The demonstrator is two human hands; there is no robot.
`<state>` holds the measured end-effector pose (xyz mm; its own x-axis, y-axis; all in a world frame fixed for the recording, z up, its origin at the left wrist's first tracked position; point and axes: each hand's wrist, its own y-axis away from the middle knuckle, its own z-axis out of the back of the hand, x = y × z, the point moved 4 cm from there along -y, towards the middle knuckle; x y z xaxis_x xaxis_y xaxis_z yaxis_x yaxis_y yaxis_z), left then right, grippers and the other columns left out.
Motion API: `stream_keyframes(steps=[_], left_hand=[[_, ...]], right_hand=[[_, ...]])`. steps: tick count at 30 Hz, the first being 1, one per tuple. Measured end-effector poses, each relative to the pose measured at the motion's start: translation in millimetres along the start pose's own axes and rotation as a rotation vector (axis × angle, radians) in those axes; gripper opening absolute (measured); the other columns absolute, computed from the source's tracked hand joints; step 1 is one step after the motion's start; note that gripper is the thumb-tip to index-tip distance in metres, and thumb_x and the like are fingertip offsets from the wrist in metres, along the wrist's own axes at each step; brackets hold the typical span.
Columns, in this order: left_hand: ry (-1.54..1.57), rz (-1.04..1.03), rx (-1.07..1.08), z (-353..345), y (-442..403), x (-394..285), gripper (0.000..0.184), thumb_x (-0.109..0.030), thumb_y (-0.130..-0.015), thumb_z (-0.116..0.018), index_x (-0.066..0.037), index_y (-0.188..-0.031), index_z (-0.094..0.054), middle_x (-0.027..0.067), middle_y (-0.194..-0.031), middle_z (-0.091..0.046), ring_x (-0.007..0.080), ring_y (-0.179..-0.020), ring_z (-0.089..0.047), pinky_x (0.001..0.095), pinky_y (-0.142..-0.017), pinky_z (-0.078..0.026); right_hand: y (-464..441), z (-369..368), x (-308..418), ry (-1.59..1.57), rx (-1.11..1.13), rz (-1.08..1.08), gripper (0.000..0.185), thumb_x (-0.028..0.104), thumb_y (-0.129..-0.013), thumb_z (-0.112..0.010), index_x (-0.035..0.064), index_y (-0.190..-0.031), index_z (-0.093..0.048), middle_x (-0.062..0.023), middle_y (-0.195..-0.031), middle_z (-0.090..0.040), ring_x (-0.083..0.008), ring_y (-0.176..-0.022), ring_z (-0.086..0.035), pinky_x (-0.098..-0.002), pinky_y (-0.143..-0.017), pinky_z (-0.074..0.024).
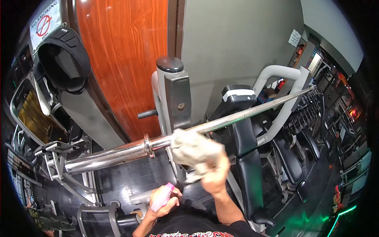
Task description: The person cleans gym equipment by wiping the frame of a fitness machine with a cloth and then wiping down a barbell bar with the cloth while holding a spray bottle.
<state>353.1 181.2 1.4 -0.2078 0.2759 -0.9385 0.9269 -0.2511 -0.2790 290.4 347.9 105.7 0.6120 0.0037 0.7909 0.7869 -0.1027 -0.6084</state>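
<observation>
A long chrome barbell (222,124) slants across the view, its thick sleeve (110,158) at the lower left. My right hand (217,175) grips a crumpled off-white cloth (197,152), smeared by motion. The cloth covers a stretch of the bar just right of the collar; whether it presses on the metal, I cannot tell. Lower down, in front of my body, my left hand (173,203) is wrapped around a small translucent pink bottle (162,200) with a brighter pink top. That bottle is tilted and apart from the bar.
A grey rack post (177,100) with a black cap stands behind the bar. To the right is a black padded bench (249,177), with a rack of dumbbells (306,110) farther off. Black padded gear (65,59) hangs at upper left beside a reddish wood panel (122,59).
</observation>
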Motion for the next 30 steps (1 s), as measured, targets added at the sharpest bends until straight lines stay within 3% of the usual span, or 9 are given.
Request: stream_keyframes(steps=[2,4,6,10,11,17,22,24,30], left_hand=[[-0.025,-0.036,0.037,-4.1,-4.4,-0.4,0.018,0.007,-0.078,-0.057,0.005,-0.096,-0.052,0.0156,-0.084,-0.064,0.0168,-0.060,-0.063,0.0267,-0.053,-0.051],[-0.050,-0.072,0.081,-10.9,-6.5,2.6,0.019,0.007,-0.078,-0.057,0.005,-0.096,-0.052,0.0157,-0.084,-0.063,0.0168,-0.059,-0.063,0.0263,-0.052,-0.051],[-0.047,-0.055,0.101,-19.9,-10.9,6.7,0.018,0.006,-0.079,-0.057,0.005,-0.097,-0.053,0.0154,-0.085,-0.063,0.0165,-0.059,-0.063,0.0262,-0.053,-0.051],[-0.032,-0.056,0.135,-39.1,-17.4,10.3,0.015,0.004,-0.080,-0.057,0.005,-0.095,-0.054,0.0145,-0.086,-0.063,0.0164,-0.059,-0.063,0.0268,-0.053,-0.051],[-0.043,-0.074,0.153,-42.1,-18.1,12.2,0.014,0.004,-0.081,-0.057,0.004,-0.095,-0.054,0.0143,-0.086,-0.063,0.0163,-0.059,-0.063,0.0265,-0.053,-0.051],[-0.009,-0.013,0.138,-53.8,-16.9,17.8,0.017,0.003,-0.081,-0.058,0.004,-0.098,-0.053,0.0143,-0.087,-0.063,0.0158,-0.058,-0.063,0.0261,-0.053,-0.051],[-0.027,-0.009,0.126,-56.9,-14.4,18.0,0.018,0.003,-0.082,-0.059,0.004,-0.098,-0.053,0.0140,-0.086,-0.064,0.0155,-0.059,-0.063,0.0257,-0.053,-0.051],[-0.010,-0.004,0.111,-55.5,-14.7,18.9,0.018,0.003,-0.082,-0.059,0.004,-0.099,-0.053,0.0138,-0.085,-0.064,0.0155,-0.060,-0.063,0.0257,-0.053,-0.051],[0.010,-0.027,0.194,-58.7,-31.1,21.1,0.020,0.003,-0.081,-0.059,0.003,-0.100,-0.053,0.0143,-0.086,-0.064,0.0160,-0.060,-0.063,0.0265,-0.054,-0.051]], right_hand=[[11.2,31.3,-20.2,-0.229,-0.099,0.177,0.057,0.028,-0.089,-0.054,0.0029,-0.135,-0.031,-0.0133,-0.128,-0.045,-0.0250,-0.119,-0.046,-0.0411,-0.101,-0.0385],[3.6,54.2,-29.5,-0.235,-0.384,-0.047,0.063,0.033,-0.090,-0.050,0.0049,-0.139,-0.022,-0.0150,-0.136,-0.037,-0.0248,-0.122,-0.044,-0.0397,-0.103,-0.0366],[-20.8,57.3,-9.0,0.447,-0.285,0.401,0.050,0.009,-0.086,-0.054,0.0044,-0.133,-0.037,-0.0140,-0.132,-0.045,-0.0239,-0.120,-0.046,-0.0406,-0.098,-0.0408],[-57.2,22.5,-26.0,0.904,0.279,0.332,0.049,-0.002,-0.066,-0.057,0.0101,-0.114,-0.059,-0.0114,-0.119,-0.055,-0.0316,-0.116,-0.049,-0.0493,-0.104,-0.0297],[-51.0,15.4,-36.9,0.948,0.170,0.365,0.051,-0.002,-0.067,-0.054,0.0104,-0.116,-0.059,-0.0074,-0.121,-0.056,-0.0298,-0.118,-0.048,-0.0497,-0.106,-0.0267],[-6.7,40.0,-46.7,0.596,0.054,0.302,0.051,-0.007,-0.061,-0.049,0.0073,-0.108,-0.063,-0.0095,-0.110,-0.063,-0.0322,-0.106,-0.057,-0.0436,-0.096,-0.0415],[22.6,70.8,-66.2,0.016,-0.462,-0.239,0.029,-0.006,-0.088,-0.038,0.0013,-0.110,-0.054,-0.0091,-0.099,-0.062,-0.0168,-0.087,-0.059,-0.0285,-0.078,-0.0469],[3.5,77.3,-50.1,-0.037,-0.524,0.012,0.026,-0.004,-0.087,-0.040,-0.0034,-0.109,-0.053,-0.0125,-0.104,-0.059,-0.0195,-0.096,-0.057,-0.0312,-0.087,-0.0438],[-52.5,35.9,-43.0,0.843,0.125,0.294,0.048,0.000,-0.066,-0.058,0.0143,-0.111,-0.062,-0.0130,-0.128,-0.050,-0.0367,-0.124,-0.039,-0.0497,-0.106,-0.0261]])
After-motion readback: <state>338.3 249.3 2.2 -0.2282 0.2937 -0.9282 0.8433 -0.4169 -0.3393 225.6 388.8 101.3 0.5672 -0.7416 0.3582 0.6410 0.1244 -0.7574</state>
